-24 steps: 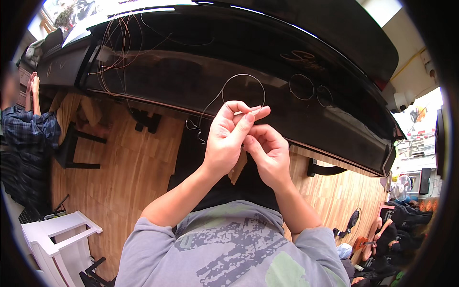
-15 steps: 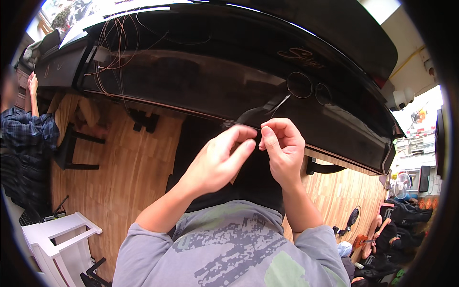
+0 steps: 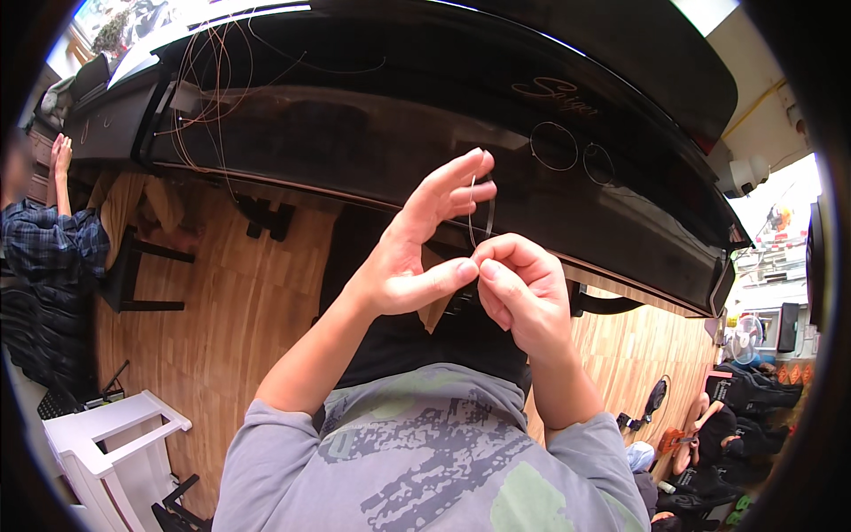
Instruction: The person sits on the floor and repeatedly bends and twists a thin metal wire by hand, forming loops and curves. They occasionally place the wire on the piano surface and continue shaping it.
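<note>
Both my hands are raised in front of the glossy black piano-like case. My right hand pinches a thin wire-like string between thumb and fingertips. From that pinch the string curves up toward the fingers of my left hand. Those fingers are stretched upward, apart from the thumb, and their tips are slightly blurred. My left thumb tip touches or nearly touches the right fingertips. Whether the left fingers grip the string is unclear.
Loose copper-coloured strings lie tangled on the case at left. Two wire rings show on it at right. A person in a plaid shirt sits at far left. White furniture stands lower left; another person holds a small guitar-like instrument.
My left hand has opened and its fingers have risen, away from the right fingertips. A dark strip seen beyond my hands has gone from that spot. My right hand keeps its pinch.
</note>
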Motion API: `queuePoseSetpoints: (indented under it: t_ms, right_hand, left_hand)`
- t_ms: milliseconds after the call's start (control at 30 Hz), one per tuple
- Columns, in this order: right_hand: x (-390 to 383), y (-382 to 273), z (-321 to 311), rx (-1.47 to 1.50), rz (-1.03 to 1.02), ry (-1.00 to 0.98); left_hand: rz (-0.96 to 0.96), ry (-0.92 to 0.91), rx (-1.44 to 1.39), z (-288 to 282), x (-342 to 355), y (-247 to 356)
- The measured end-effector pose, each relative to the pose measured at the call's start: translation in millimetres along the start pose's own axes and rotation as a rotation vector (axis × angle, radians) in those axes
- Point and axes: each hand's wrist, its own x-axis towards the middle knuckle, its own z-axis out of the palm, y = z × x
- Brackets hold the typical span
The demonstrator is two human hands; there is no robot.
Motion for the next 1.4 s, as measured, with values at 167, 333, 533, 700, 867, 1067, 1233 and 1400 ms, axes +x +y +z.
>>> queuePoseSetpoints:
  t_ms: [167,333,533,700,867,1067,1233,1400]
  right_hand:
    - [-1,3,1,-0.125,-0.068,0.031]
    - [1,1,5,-0.235,-0.086,0.144]
    - [3,0,1,-0.503,-0.181,0.273]
    - [7,7,-2,-0.661,-0.285,0.358]
    - [10,14,-3,-0.769,-0.358,0.440]
    - [18,21,-10,-0.957,-0.586,0.458]
    - [13,35,-12,-0.803,-0.631,0.407]
    - [11,38,-9,-0.855,-0.637,0.376]
  left_hand:
    - [-0.138,-0.085,-0.094,-2,-8,-8]
    - [-0.229,0.050,0.009,2,-12,-4]
    - [-0.204,0.208,0.080,2,-13,-6]
    - [-0.206,0.127,0.092,4,-16,-2]
    - [-0.244,0.064,0.338,6,-16,6]
    - [-0.209,0.033,0.491,11,-14,7]
    - [-0.263,0.031,0.441,11,-13,5]
    - [-0.363,0.055,0.410,16,-14,10]
